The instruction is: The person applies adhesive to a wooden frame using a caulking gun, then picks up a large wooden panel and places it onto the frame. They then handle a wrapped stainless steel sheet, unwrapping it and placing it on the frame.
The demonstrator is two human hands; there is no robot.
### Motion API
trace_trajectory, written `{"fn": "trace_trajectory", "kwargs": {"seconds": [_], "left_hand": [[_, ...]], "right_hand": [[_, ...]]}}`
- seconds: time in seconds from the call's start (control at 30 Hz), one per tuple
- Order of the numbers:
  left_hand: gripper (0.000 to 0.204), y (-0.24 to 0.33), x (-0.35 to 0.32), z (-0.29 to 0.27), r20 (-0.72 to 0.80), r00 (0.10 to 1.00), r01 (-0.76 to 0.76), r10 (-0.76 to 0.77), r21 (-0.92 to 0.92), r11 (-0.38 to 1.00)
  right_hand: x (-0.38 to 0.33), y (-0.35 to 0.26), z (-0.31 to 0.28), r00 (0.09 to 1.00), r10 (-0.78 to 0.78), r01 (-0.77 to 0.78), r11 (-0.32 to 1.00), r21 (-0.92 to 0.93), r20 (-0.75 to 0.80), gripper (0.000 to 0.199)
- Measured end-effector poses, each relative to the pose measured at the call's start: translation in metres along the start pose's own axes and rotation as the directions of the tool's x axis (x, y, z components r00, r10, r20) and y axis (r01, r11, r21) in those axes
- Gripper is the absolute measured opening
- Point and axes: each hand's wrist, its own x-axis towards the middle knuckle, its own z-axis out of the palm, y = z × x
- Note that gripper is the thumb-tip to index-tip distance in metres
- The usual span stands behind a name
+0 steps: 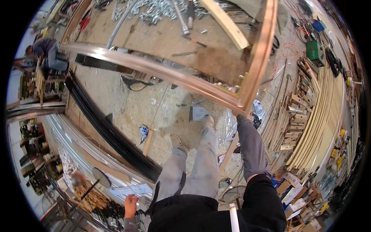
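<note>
A large copper-coloured frame (170,75) with a glazed panel stands tilted in front of me, over a littered floor. My right arm in a grey sleeve reaches up to its lower right corner (242,103). My right hand (236,113) grips the frame there and is mostly hidden behind the corner. My left hand (130,203) hangs low at my left side, fingers curled, close to pale sheets (133,189) lying on stacked metal profiles. I cannot tell whether it holds anything. My legs in grey trousers and my shoes (208,120) stand just below the frame.
Long black profiles (112,135) and silver rails (77,139) lie at the left. Bent wooden strips and offcuts (320,112) pile at the right. A plank (226,23) and scattered metal fittings (162,11) show behind the frame. Another person (48,52) sits at far left. A green box (315,48) stands at the upper right.
</note>
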Motion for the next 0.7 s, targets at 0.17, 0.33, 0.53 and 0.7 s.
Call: {"fn": "trace_trajectory", "kwargs": {"seconds": [0.17, 0.33, 0.53, 0.7], "left_hand": [[0.038, -0.025, 0.006, 0.042, -0.066, 0.998, -0.011, -0.004, -0.231, 0.973], [0.038, -0.062, -0.019, 0.117, -0.123, 0.991, 0.002, -0.049, -0.355, 0.935], [0.037, -0.122, -0.081, 0.247, -0.088, 0.927, 0.253, -0.365, -0.572, 0.78], [0.038, -0.199, -0.065, 0.297, -0.191, 0.975, 0.051, -0.111, -0.292, 0.955]], "right_hand": [[-0.042, -0.024, 0.004, 0.989, -0.144, 0.106, 0.854, -0.509, -0.034, 0.062], [-0.131, -0.028, 0.004, 0.954, 0.229, -0.13, 0.899, -0.418, 0.196, 0.075], [-0.127, 0.032, 0.035, 0.493, 0.173, 0.64, 0.591, -0.491, 0.852, 0.055], [-0.131, -0.123, 0.081, 0.533, -0.166, 0.767, 0.508, -0.391, 0.83, 0.042]]}}
